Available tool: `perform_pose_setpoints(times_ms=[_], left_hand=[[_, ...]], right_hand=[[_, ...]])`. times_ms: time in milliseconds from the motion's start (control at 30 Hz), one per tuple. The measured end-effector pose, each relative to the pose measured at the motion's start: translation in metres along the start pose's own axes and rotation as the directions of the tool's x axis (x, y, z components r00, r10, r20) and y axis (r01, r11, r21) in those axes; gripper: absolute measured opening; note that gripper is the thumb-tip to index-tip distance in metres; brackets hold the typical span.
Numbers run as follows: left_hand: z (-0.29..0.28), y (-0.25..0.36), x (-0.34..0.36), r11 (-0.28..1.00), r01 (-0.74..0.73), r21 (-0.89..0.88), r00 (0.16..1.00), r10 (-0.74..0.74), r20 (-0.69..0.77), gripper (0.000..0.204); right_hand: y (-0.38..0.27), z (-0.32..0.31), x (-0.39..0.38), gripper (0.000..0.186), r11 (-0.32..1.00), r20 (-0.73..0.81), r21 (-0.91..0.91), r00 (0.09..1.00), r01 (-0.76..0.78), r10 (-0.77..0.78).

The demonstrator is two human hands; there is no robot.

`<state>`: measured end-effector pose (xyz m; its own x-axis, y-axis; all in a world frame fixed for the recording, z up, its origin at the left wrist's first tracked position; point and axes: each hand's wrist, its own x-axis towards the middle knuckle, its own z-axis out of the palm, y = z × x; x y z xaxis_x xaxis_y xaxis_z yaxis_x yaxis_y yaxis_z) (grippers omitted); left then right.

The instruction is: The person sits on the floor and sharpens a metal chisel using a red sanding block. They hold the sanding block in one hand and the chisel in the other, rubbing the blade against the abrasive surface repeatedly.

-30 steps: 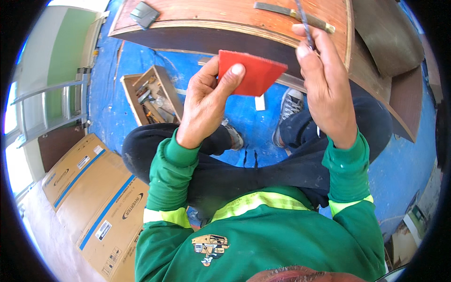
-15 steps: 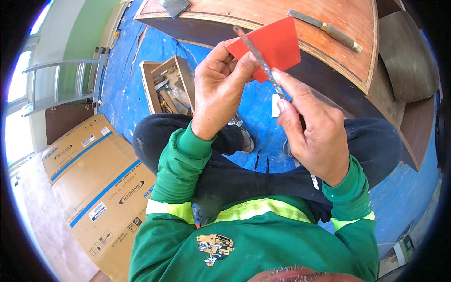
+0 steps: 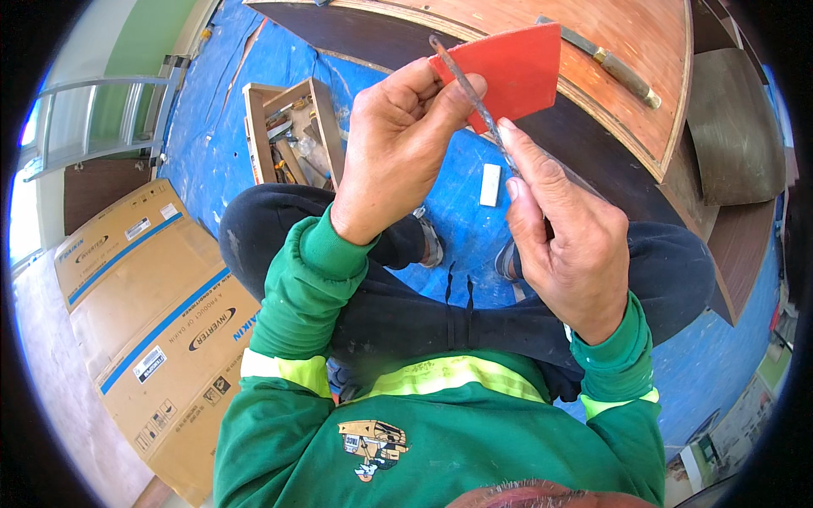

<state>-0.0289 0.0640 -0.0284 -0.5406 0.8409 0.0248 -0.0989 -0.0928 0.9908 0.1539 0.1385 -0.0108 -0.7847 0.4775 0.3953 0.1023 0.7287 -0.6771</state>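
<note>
Seated cross-legged, green sleeves up in front of me. My right hand (image 3: 569,245) is closed around a thin metal blade (image 3: 474,93), maybe a hacksaw blade or slim file, hard to tell at this size; index finger runs along it. My left hand (image 3: 398,144) pinches the red sandpaper sheet (image 3: 517,72) between thumb and fingers, holding it up. The blade lies across the near edge of the red sheet, touching it, tip poking out above the left hand's fingers. Looks like rubbing or cleaning the blade is under way, not finished; both pieces in hand, nothing set down.

Below the red sheet: a small white block (image 3: 489,184) on the blue tarp (image 3: 212,152). Left of the sheet: a wooden toolbox (image 3: 292,135) full of tools. Beyond the sheet: a round wooden tabletop (image 3: 652,51) with a knife-like tool (image 3: 605,61) lying on it.
</note>
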Motion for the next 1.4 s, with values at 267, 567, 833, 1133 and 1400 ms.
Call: perform_pose_setpoints(times_ms=[267, 567, 833, 1133, 1400], left_hand=[[0.0, 0.001, 0.001, 0.999, -0.031, 0.012, 0.999, 0.031, 0.01, 0.027], [0.0, 0.0, 0.0, 0.999, -0.026, 0.033, 0.999, 0.025, 0.026, 0.027], [0.003, -0.002, 0.0, 0.998, -0.058, 0.027, 0.998, 0.057, 0.014, 0.027], [-0.005, -0.01, 0.002, 0.973, -0.109, 0.205, 0.994, 0.109, 0.011, 0.023], [-0.003, -0.016, 0.005, 0.968, -0.176, 0.179, 0.981, 0.188, -0.05, 0.021]], right_hand=[[-0.007, -0.005, 0.0, 0.048, 0.997, 0.023, 0.05, 0.998, -0.064, 0.063], [-0.007, -0.005, -0.001, 0.047, 0.994, 0.029, 0.082, 0.997, -0.074, 0.072], [-0.004, -0.001, -0.002, 0.047, 0.995, 0.006, 0.083, 0.999, -0.052, 0.051], [-0.008, -0.004, -0.001, 0.047, 0.994, 0.044, 0.056, 0.995, -0.09, 0.088], [-0.015, 0.001, 0.002, 0.049, 0.996, 0.034, -0.015, 0.995, -0.088, 0.089]])
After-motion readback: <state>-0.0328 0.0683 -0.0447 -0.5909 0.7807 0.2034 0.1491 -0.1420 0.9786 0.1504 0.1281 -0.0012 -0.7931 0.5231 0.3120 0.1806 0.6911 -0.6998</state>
